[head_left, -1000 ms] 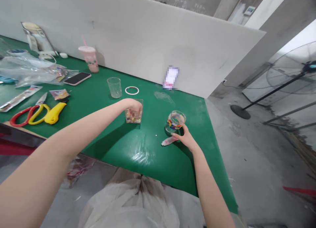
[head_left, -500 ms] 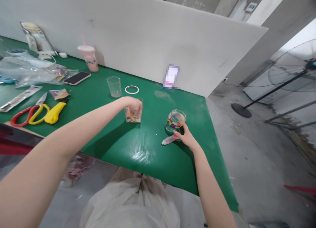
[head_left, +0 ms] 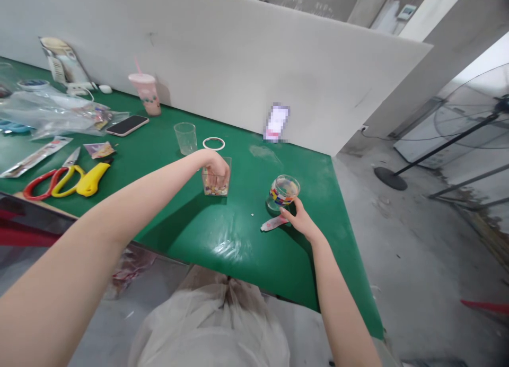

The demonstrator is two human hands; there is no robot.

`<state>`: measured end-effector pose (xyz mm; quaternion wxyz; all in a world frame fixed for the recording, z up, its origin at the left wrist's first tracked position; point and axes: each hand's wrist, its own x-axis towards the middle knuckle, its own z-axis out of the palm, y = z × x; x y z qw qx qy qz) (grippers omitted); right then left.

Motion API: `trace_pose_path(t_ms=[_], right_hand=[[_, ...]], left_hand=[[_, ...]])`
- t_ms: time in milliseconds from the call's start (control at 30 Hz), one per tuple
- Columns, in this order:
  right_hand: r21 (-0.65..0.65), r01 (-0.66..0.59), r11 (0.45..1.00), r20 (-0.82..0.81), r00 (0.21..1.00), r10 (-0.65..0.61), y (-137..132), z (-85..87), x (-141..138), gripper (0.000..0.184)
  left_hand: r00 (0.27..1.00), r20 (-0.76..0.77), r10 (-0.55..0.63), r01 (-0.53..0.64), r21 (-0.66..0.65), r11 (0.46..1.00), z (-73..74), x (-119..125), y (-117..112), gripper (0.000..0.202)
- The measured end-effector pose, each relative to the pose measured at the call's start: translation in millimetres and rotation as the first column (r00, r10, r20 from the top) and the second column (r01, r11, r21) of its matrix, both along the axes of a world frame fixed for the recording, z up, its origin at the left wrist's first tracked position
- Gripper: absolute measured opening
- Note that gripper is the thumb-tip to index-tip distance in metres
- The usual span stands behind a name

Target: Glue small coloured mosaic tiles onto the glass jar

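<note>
My left hand [head_left: 217, 168] reaches down into a clear square box [head_left: 222, 192] of small mixed-colour pieces. Its fingers are bunched among the pieces; what they pinch, if anything, is hidden. On the right, my right hand [head_left: 299, 218] is closed around the side of a clear glass cup [head_left: 284, 189], steadying it upright. A band of red, yellow, blue and white squares runs round the cup. Just below it a white and pink tube [head_left: 272, 224] lies on the table, partly under my right hand. One tiny white piece [head_left: 252, 215] lies between box and tube.
On the green table [head_left: 238, 239] stand a clear plastic cup [head_left: 186, 139] and a white ring [head_left: 213, 143]. To the left are yellow-and-red scissors [head_left: 59, 181], a dark phone [head_left: 128, 125], a pink tumbler [head_left: 145, 94] and plastic bags [head_left: 51, 110]. A lit phone [head_left: 277, 123] leans against the white panel.
My left hand stays in the box, its fingers slightly shifted among the pieces. My right hand and the glass cup keep their place. The view has shifted slightly.
</note>
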<state>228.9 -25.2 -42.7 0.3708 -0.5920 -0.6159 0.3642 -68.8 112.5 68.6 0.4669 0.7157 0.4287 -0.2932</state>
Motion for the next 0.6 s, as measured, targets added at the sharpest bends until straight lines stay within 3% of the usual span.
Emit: trace_pose_path(t_ms=[400, 600], right_hand=[[0.045, -0.024, 0.999, 0.011, 1.000, 0.024, 1.9, -6.4, 2.8, 0.060], [0.067, -0.045, 0.997, 0.024, 0.999, 0.044, 1.7, -7.7, 3.1, 0.063]], left_hand=[[0.999, -0.033, -0.022, 0.021, -0.034, 0.999, -2.9, 0.9, 4.7, 0.022], [1.000, -0.002, -0.030, 0.030, -0.032, 0.999, 8.1, -2.5, 3.9, 0.027]])
